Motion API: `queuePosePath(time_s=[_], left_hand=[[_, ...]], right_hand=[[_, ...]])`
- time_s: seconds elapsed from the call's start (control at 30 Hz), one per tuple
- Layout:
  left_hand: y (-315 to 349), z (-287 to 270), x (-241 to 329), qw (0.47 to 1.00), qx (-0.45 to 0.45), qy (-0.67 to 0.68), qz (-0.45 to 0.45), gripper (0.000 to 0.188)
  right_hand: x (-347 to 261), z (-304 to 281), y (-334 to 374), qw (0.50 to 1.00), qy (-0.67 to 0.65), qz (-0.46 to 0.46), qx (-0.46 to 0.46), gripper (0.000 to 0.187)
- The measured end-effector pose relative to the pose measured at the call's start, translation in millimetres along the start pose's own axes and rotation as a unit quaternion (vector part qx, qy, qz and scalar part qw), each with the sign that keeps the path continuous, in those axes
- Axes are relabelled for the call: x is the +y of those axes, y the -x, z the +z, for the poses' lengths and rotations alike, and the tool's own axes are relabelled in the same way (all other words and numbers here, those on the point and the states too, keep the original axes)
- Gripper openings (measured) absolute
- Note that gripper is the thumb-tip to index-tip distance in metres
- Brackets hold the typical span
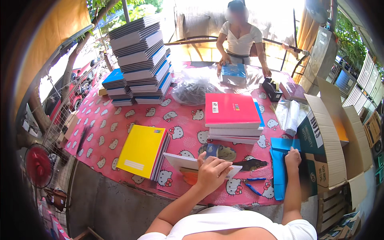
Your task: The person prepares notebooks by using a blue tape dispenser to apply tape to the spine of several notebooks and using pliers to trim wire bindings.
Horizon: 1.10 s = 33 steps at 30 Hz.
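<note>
My left hand (214, 171) is closed over a spiral notebook (182, 163), its white side showing as it stands tilted above the table's near edge. At the right, my right hand (293, 158) has its fingers curled down at some blue covers (279, 170) beside a large carton; the fingertips are partly hidden. Between the hands lie two blue pens (253, 188). A stack of spiral notebooks with a yellow cover (142, 150) sits left of my left hand. Beyond my hands rises another notebook stack, topped by a red cover (232, 109).
Tall notebook stacks (140, 60) stand at the far left of the pink patterned tablecloth (100, 136). Across the table a person (240, 36) handles a wrapped blue pack (234, 74) near a black tape dispenser (273, 89). An open carton (326, 148) stands at right.
</note>
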<state>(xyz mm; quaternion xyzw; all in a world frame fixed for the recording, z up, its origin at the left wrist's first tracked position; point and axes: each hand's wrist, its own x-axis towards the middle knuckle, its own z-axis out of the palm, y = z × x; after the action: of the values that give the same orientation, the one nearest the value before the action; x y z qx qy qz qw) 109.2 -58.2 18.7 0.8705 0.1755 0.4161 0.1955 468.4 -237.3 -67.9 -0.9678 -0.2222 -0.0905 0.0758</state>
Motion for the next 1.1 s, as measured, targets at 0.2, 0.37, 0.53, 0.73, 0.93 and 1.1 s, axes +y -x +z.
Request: queuePosePath(time_s=[0.2,0.37,0.53,0.73,0.93,1.1], left_hand=[[1,-2,2,1.000,0.008,-0.012,-0.006,0.013],[-3,-4,3,1.000,0.004,-0.015,-0.020,0.015],[1,0,1,1.000,0.017,-0.007,-0.011,0.016],[-3,1,-1,1.000,0.015,-0.009,-0.014,0.017],[-2,4,-2,1.000,0.025,-0.006,-0.011,0.016],[-2,2,-2,1.000,0.026,-0.012,-0.009,0.016]], right_hand=[[-115,-96,90,0.872,-0.426,-0.232,-0.065,0.019],[-166,-109,131,0.777,-0.554,-0.274,-0.117,0.014],[-148,-102,113,0.725,-0.657,-0.101,-0.181,0.020],[-164,-101,120,0.774,-0.571,-0.245,-0.124,0.014],[-157,-110,114,0.742,-0.554,-0.252,-0.280,0.019],[-157,-114,110,0.702,-0.583,-0.279,-0.298,0.026]])
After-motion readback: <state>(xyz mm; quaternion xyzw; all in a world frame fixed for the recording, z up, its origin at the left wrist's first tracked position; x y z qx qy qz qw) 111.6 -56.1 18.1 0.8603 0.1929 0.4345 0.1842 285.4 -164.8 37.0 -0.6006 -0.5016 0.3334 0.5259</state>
